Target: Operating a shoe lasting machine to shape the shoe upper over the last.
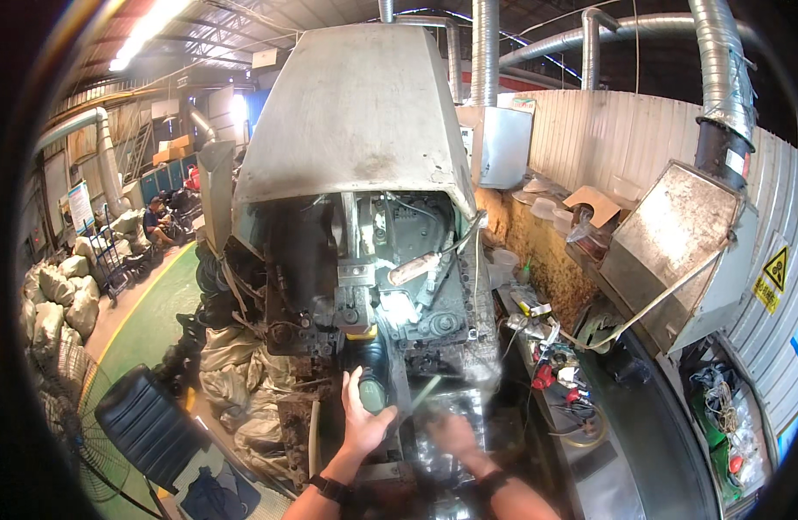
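Workpiece (pixel 367 362), long axis twelve-to-six, green end (pixel 372 397) facing six, left hand (pixel 364 425) gripping; narrow gap toward four o'clock, then blurred right hand (pixel 452 435), grip unclear.

Both forearms (pixel 522 503) reach forward, left grip (pixel 362 426) curved, right grip (pixel 454 436) blurred.

The left hand (pixel 362 420) and right hand (pixel 453 435) are bare, as are the forearms (pixel 522 503). A dark band (pixel 330 488) circles each wrist (pixel 342 469), the right one blurred.
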The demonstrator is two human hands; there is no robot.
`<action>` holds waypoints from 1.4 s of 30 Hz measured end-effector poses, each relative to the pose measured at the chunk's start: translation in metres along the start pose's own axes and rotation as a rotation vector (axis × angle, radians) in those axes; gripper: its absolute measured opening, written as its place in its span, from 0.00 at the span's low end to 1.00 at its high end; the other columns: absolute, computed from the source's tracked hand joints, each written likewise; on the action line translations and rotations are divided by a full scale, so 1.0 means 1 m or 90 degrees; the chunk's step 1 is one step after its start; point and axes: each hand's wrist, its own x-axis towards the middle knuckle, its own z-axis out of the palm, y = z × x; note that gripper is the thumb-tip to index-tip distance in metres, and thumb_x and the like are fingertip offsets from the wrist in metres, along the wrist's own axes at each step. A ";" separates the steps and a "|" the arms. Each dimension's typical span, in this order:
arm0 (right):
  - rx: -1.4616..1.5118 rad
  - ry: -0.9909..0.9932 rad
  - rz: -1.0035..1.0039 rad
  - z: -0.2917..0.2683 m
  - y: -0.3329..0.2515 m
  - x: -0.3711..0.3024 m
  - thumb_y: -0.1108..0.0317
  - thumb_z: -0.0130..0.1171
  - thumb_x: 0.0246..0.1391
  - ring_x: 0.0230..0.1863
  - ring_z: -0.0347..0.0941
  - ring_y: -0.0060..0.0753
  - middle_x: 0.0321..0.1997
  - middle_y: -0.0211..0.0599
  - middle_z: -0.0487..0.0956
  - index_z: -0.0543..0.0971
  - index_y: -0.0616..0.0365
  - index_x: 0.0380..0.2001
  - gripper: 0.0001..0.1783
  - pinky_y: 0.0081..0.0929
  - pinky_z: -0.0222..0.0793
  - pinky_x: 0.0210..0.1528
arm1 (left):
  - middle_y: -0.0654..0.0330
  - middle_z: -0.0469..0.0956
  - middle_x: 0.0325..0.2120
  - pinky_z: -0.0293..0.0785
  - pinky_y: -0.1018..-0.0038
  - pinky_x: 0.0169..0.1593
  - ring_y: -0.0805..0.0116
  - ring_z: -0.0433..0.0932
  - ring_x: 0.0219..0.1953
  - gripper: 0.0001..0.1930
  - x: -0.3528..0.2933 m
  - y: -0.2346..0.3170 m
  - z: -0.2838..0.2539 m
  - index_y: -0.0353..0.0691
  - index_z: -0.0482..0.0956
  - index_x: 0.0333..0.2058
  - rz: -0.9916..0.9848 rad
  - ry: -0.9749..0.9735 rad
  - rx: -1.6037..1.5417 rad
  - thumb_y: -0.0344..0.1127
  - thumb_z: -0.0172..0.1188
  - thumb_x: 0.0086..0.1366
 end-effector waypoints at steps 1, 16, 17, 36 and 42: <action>0.007 -0.002 -0.005 0.000 0.000 0.000 0.58 0.62 0.56 0.46 0.81 0.50 0.39 0.49 0.85 0.76 0.51 0.58 0.27 0.40 0.75 0.52 | 0.38 0.44 0.70 0.55 0.61 0.70 0.50 0.53 0.71 0.50 0.000 0.000 0.000 0.41 0.52 0.69 0.000 -0.001 -0.002 0.28 0.71 0.49; 0.013 0.013 0.027 0.011 0.018 0.010 0.55 0.62 0.54 0.45 0.82 0.50 0.38 0.49 0.85 0.78 0.53 0.56 0.27 0.39 0.76 0.52 | 0.38 0.46 0.70 0.49 0.58 0.71 0.47 0.49 0.72 0.52 -0.002 0.006 -0.002 0.41 0.52 0.69 0.001 0.008 0.050 0.28 0.73 0.48; 0.046 0.019 0.022 0.012 0.018 0.011 0.55 0.63 0.54 0.45 0.82 0.50 0.39 0.49 0.85 0.78 0.53 0.56 0.27 0.39 0.76 0.52 | 0.38 0.46 0.70 0.49 0.58 0.71 0.46 0.49 0.72 0.52 -0.002 0.007 -0.002 0.41 0.52 0.69 0.001 0.006 0.055 0.28 0.73 0.48; 0.114 0.059 -0.250 0.025 -0.145 -0.025 0.54 0.77 0.46 0.70 0.58 0.54 0.73 0.68 0.51 0.26 0.69 0.71 0.74 0.39 0.57 0.70 | 0.48 0.70 0.61 0.58 0.68 0.67 0.62 0.67 0.63 0.15 0.016 -0.018 -0.041 0.35 0.80 0.51 -0.247 0.052 -0.449 0.36 0.53 0.72; 0.129 0.180 -0.184 0.053 -0.156 -0.024 0.70 0.70 0.46 0.71 0.56 0.62 0.71 0.71 0.53 0.34 0.69 0.72 0.64 0.39 0.57 0.69 | 0.60 0.80 0.45 0.70 0.73 0.53 0.71 0.77 0.48 0.10 0.007 -0.051 -0.069 0.36 0.79 0.45 -0.270 0.053 -0.452 0.33 0.58 0.69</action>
